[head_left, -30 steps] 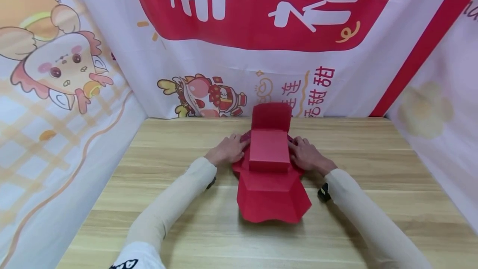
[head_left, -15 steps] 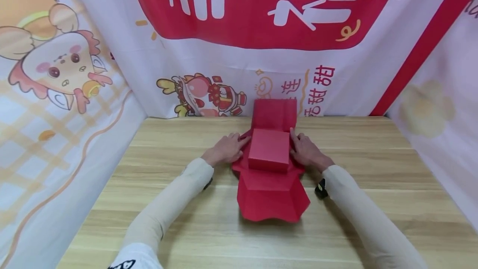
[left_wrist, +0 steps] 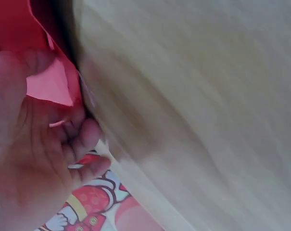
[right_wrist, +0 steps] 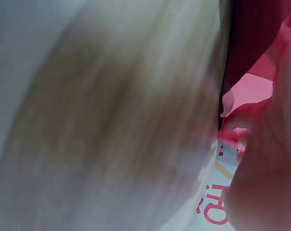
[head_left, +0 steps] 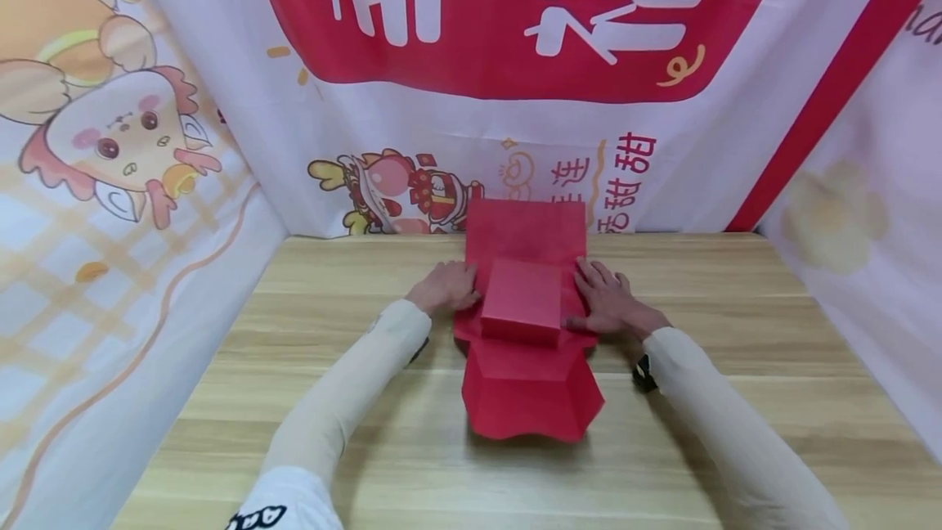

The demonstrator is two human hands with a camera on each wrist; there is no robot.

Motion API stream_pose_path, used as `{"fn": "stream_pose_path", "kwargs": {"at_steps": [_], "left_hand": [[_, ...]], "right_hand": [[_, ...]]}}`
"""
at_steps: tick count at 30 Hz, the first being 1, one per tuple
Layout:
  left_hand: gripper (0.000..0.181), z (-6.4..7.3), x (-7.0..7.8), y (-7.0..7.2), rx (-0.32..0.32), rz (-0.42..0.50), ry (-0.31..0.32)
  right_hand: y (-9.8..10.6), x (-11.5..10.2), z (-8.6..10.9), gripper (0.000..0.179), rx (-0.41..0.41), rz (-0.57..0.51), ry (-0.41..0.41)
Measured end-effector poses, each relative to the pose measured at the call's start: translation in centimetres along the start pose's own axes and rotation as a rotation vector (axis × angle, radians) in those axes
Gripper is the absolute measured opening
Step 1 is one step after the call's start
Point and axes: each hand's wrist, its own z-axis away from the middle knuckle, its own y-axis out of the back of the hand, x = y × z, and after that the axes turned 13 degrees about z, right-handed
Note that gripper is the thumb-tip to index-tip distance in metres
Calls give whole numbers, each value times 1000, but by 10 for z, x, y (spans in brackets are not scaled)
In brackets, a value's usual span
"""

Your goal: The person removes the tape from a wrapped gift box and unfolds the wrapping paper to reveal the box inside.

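Observation:
A red folding carton [head_left: 526, 399] lies spread on the table, with a flared front flap and a raised back panel [head_left: 526, 227]. On its middle sits a smaller red box [head_left: 522, 293]. My left hand [head_left: 445, 287] touches the carton's left edge beside the back panel; in the left wrist view its fingers [left_wrist: 87, 137] are loosely bent near the red edge. On the right side my right hand [head_left: 607, 298] rests on the carton with fingers spread, its thumb close to the small box. Part of the right fingers hides behind the palm in the right wrist view.
A wood-grain table [head_left: 353, 448] bears everything. Behind it hangs a printed white and red cloth [head_left: 412, 113], close to the back panel. More printed cloth [head_left: 110, 285] stands along the left side, and a pale cloth [head_left: 846, 186] along the right.
The back panel has widened, its right and then left side folding outward. The small box has shifted slightly left. My right hand's fingers have spread from beside the box.

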Motion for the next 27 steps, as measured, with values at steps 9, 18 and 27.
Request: {"fn": "stream_pose_path", "kwargs": {"at_steps": [9,18,27], "left_hand": [[120,11,-16,-12,-8,158,-115],[130,20,-15,-14,-96,151,-104],[128,36,-21,-13,-84,88,-181]], "right_hand": [[1,-6,2,135,-176,-121,49],[13,-11,6,145,-339,-94,35],[10,-9,16,143,-308,-139,61]]}}
